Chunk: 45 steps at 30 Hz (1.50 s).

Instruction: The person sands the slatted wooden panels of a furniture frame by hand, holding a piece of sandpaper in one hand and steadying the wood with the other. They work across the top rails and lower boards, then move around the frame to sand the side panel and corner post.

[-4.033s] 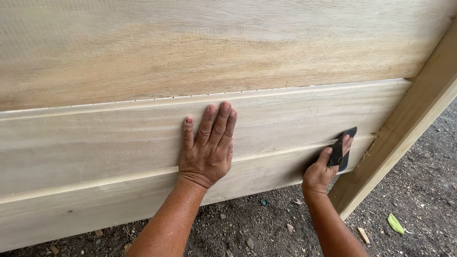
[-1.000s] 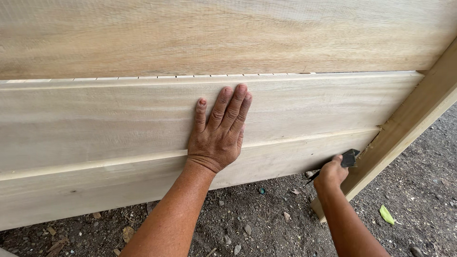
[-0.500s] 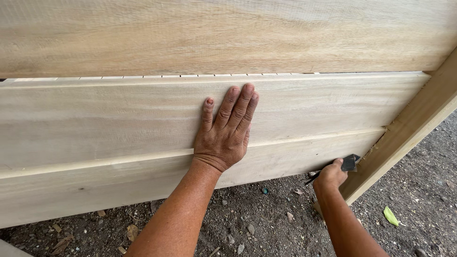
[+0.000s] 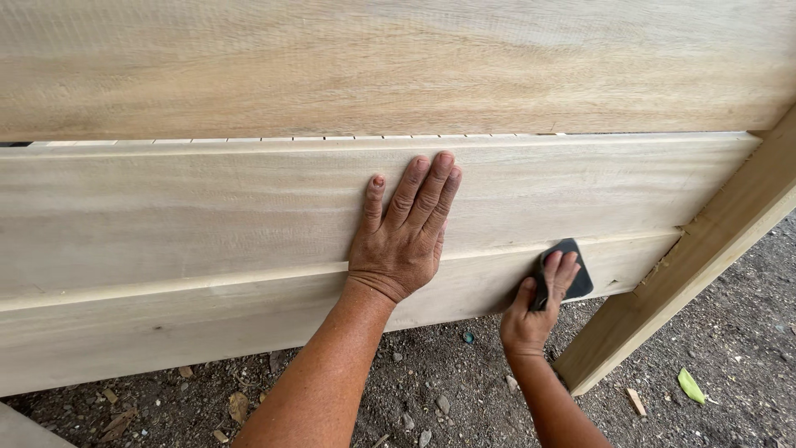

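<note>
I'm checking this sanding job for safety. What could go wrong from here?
The left hand lies flat and bare on the raw board, so a splinter is possible if it slides. The right hand presses the dark sanding pad on the lowest plank, close to the slanted post; a long stroke could knock knuckles against it.

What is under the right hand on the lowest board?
A dark sanding pad lies under the right hand, pressed against the lowest board. Its upper right part shows; the fingers cover the rest and the wood beneath.
</note>
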Motion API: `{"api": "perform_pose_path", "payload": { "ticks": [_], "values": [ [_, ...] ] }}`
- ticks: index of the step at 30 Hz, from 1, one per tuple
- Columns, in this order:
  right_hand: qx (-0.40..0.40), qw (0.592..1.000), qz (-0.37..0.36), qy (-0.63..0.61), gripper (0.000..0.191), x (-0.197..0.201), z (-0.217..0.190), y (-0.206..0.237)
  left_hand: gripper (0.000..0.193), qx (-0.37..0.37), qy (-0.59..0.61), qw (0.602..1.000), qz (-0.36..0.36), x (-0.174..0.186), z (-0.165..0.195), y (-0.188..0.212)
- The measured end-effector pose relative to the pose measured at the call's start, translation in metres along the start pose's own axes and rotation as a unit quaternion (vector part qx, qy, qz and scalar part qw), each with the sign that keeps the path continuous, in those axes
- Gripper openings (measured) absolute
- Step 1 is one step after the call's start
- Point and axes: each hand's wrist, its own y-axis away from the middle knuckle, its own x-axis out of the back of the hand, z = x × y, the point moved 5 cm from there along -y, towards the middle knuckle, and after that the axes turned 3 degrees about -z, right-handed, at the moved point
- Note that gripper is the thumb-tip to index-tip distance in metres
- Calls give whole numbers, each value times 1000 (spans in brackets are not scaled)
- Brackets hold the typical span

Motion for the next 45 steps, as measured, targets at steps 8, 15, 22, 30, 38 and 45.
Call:
{"api": "perform_pose_path", "payload": {
  "ticks": [8,15,22,30,38,45],
  "values": [
    [26,997,52,-51,55,-33,-63,5,68,-1,2,1000,-7,-3,1,1],
    [87,995,23,45,55,-6,-20,-17,69,0,-17,1000,7,-1,0,1],
    [-88,992,72,-48,57,-9,-12,-17,71,0,-14,1000,11,1,-1,0],
    [89,995,-3,44,52,2,-14,-16,70,-3,-5,1000,12,0,0,1],
    [63,997,36,17,59,-18,-53,-10,70,0,-29,1000,9,0,-1,1],
    [-72,996,44,-39,47,25,-42,-36,70,-3,-15,1000,8,3,-2,-2]
  ]
}}
